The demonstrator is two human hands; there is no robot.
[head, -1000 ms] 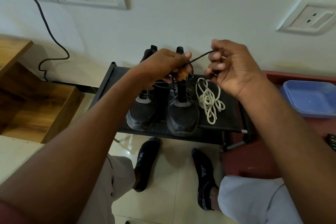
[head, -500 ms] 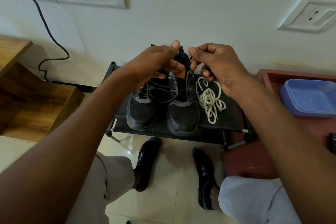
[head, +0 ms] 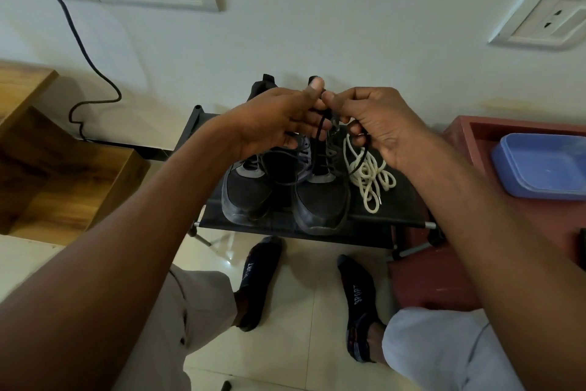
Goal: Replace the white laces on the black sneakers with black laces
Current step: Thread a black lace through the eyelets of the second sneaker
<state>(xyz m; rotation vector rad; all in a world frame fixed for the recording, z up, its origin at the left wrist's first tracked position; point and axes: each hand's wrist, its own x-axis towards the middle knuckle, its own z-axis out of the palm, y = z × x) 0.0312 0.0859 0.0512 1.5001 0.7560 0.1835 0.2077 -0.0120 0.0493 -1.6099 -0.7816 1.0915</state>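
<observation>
Two black sneakers, the left one (head: pixel 245 190) and the right one (head: pixel 322 197), stand side by side on a low black rack (head: pixel 364 227), toes toward me. A loose pile of white laces (head: pixel 369 173) lies on the rack just right of them. My left hand (head: pixel 272 119) and my right hand (head: pixel 377 124) meet above the shoes' tongues, both pinching a black lace (head: pixel 318 130). Loops of it hang down over the right sneaker. The eyelets are mostly hidden by my hands.
A blue plastic tray (head: pixel 539 165) sits on a red-brown stand (head: pixel 459 149) to the right. Wooden furniture (head: pixel 60 178) stands at the left, with a black cable (head: pixel 85 57) running down the wall. My socked feet (head: pixel 356 302) rest on the tiled floor below the rack.
My hands were apart with the black lace stretched between them; they have come together above the shoes, and the lace now hangs slack in loops.
</observation>
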